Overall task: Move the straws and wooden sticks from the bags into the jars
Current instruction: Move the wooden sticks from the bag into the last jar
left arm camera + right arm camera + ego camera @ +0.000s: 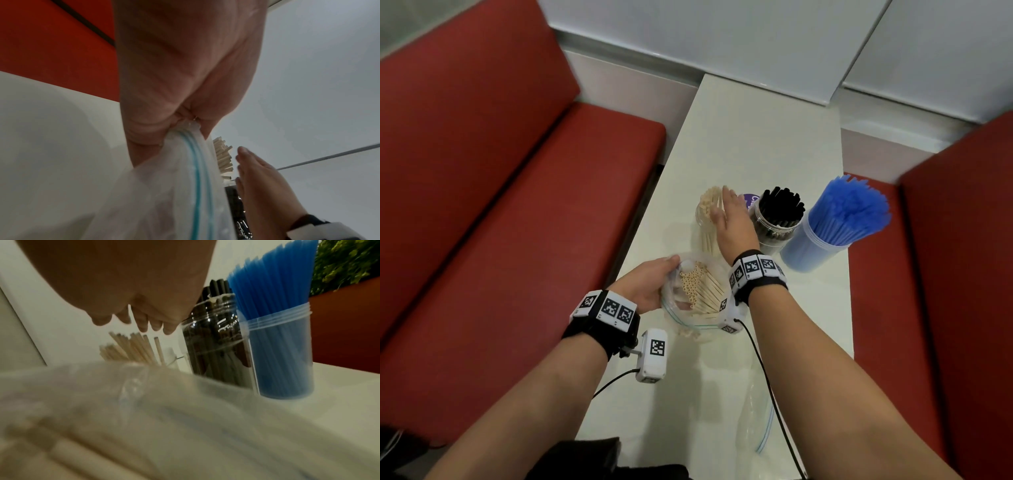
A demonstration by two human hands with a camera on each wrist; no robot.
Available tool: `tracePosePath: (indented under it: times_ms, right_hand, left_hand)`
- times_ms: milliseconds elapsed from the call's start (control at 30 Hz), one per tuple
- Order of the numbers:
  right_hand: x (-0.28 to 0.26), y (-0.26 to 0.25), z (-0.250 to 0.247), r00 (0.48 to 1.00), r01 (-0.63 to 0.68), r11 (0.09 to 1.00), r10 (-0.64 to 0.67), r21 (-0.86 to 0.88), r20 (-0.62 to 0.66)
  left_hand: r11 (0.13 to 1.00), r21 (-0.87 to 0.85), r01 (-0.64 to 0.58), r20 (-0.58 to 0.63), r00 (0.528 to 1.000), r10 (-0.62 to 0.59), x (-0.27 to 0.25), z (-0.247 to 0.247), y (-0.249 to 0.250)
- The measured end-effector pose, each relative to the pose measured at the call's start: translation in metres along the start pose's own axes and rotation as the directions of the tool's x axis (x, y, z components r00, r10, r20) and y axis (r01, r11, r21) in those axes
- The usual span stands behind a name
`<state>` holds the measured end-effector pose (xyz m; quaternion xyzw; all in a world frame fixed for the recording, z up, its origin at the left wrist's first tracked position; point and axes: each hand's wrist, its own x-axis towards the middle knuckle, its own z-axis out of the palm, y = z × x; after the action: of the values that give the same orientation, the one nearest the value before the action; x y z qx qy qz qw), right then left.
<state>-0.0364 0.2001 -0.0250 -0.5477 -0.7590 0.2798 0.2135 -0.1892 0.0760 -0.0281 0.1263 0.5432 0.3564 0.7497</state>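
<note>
the left hand (650, 284) has its grip closed on the rim of the zip bag (690, 318), thumb and fingers pinching the plastic by the blue seal, which the left wrist view shows bunched in the palm; the right hand (731, 219) grips nothing, its fingers (144, 324) straight and loosely spread, hovering just above the pale sticks (710, 209) that stand in the clear jar (702, 222) at the left end of the row on the bench (750, 137). the rest of the paper-coloured straws (697, 287) lie in the open bag close to the body, their hollow ends towards the left hand and the mouth, their long axis running away to the right and down into the bag; the ones in the jar stand nearly upright, fanned and leaning towards the far left. as i judge it, the risk lies there: the fanned bundle could be knocked by the flat hand so that sticks spill over the rim, or the light jar could tip against the jar of black straws (777, 216) just beside it, with the blue straws (846, 212) next along. the bag is held by one edge only, so if the pinch slackens the mouth may sag and straws slide out onto the bench, where an empty bag (753, 421) already lies
</note>
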Motion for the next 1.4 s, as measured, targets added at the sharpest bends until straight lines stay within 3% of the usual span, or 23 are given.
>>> tracePosePath:
  times_ms: [67, 133, 200, 267, 367, 400, 467, 533, 567, 733, 900, 1033, 1167, 1400]
  right_hand:
    - [-0.001, -0.003, -0.009, 0.998, 0.067, 0.997, -0.067, -0.034, 0.007]
    - [-0.004, -0.005, -0.016, 0.966, 0.127, 0.981, -0.089, -0.147, 0.242]
    - [-0.009, -0.008, -0.024, 0.905, 0.113, 0.967, -0.005, -0.23, 0.426]
    - [-0.015, -0.012, -0.036, 0.938, 0.091, 0.978, -0.021, -0.186, 0.345]
    - [-0.038, -0.018, -0.052, 0.998, 0.054, 0.999, -0.054, 0.008, 0.019]
    - [-0.049, -0.02, -0.055, 1.0, 0.021, 0.997, -0.019, 0.076, -0.017]
    - [-0.072, -0.021, -0.053, 0.991, -0.068, 0.984, 0.048, 0.163, 0.122]
    - [-0.096, -0.021, -0.042, 0.939, -0.137, 0.981, 0.083, 0.141, 0.332]
    - [-0.108, -0.019, -0.035, 0.92, -0.149, 0.984, 0.102, 0.098, 0.379]
    - [-0.144, -0.001, -0.013, 0.892, -0.158, 0.982, 0.187, -0.105, 0.411]
    - [-0.152, 0.013, -0.004, 0.779, -0.093, 0.951, 0.253, -0.294, 0.573]
    - [-0.156, 0.016, 0.01, 0.818, -0.052, 0.938, 0.237, -0.344, 0.525]
    - [-0.164, 0.023, 0.023, 0.89, -0.008, 0.93, 0.175, -0.369, 0.422]
    - [-0.157, 0.021, 0.018, 0.961, -0.046, 0.984, 0.09, -0.172, 0.26]
  left_hand:
    - [1.0, -0.013, -0.002, 0.001, 1.0, 0.002, -0.003, 0.001, -0.002]
    - [1.0, -0.024, -0.006, 0.0, 1.0, 0.006, -0.005, 0.001, -0.003]
    - [0.999, -0.037, -0.012, -0.002, 1.0, 0.012, -0.007, 0.002, -0.005]
    - [0.999, -0.043, -0.015, 0.0, 1.0, 0.015, -0.008, 0.004, -0.007]
    - [0.998, -0.055, -0.019, -0.001, 1.0, 0.019, -0.01, 0.006, -0.01]
    - [0.998, -0.057, -0.023, -0.003, 1.0, 0.023, -0.01, 0.007, -0.011]
    - [0.997, -0.067, -0.032, -0.013, 0.999, 0.031, -0.011, 0.008, -0.012]
    - [0.997, -0.074, -0.037, -0.028, 0.999, 0.035, -0.011, 0.01, -0.013]
    - [0.996, -0.079, -0.034, -0.041, 0.999, 0.031, -0.012, 0.011, -0.014]
    - [1.0, 0.003, 0.006, -0.041, 0.999, -0.006, -0.014, 0.008, -0.017]
    - [0.992, 0.093, -0.083, -0.174, 0.98, 0.098, -0.012, 0.012, -0.032]
    - [0.997, -0.002, -0.077, -0.164, 0.984, 0.075, -0.011, 0.013, -0.034]
    - [0.988, -0.152, 0.025, -0.031, 0.999, -0.03, -0.009, 0.005, -0.03]
    - [0.993, -0.116, 0.022, -0.072, 0.997, -0.03, -0.01, 0.001, -0.022]
